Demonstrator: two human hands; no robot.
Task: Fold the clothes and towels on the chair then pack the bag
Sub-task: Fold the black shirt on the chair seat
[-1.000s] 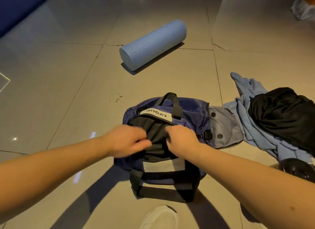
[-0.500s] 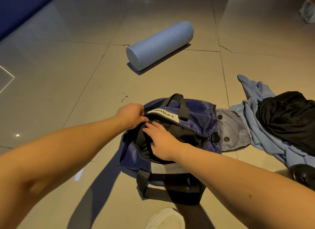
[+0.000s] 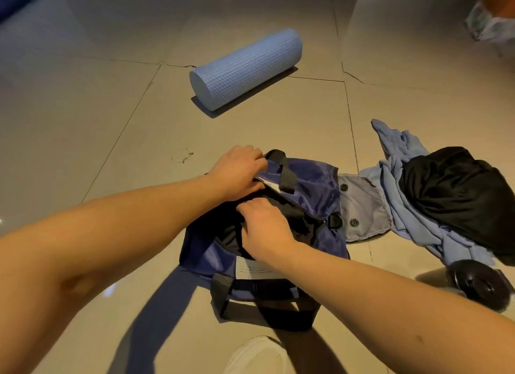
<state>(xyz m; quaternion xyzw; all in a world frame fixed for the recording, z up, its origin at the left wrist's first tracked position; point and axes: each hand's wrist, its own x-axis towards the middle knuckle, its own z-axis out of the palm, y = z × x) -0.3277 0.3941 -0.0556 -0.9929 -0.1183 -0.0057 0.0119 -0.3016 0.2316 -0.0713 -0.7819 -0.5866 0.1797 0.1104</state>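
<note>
Vs half a second ago: left hand (image 3: pixel 239 173) further out, up on the far rim of the bag (image 3: pixel 315 184) beside the far handle (image 3: pixel 285 174). Right hand (image 3: pixel 264 228) lower, sunk into the opening onto the black fabric (image 3: pixel 228 235) inside.

Bag on the tiled floor (image 3: pixel 83 108), just ahead of the white shoe (image 3: pixel 259 357). Lies flat, opening up. Long axis from near-left to far-right, grey snap flap (image 3: pixel 362 206) at the right end, against a heap of blue cloth (image 3: pixel 404 206) and black cloth (image 3: pixel 451 195). Near handle (image 3: pixel 264 309) flopped toward the shoe, white label (image 3: pixel 250 270) just above it.

Grips the far rim with left fingers curled over the edge, knuckles up, forearm in from lower left. Curls right fingers down on the black fabric, palm down, forearm in from lower right, fingertips hidden. Hands nearly touching. Blue foam roller (image 3: pixel 245 69) on its side, well beyond.
</note>
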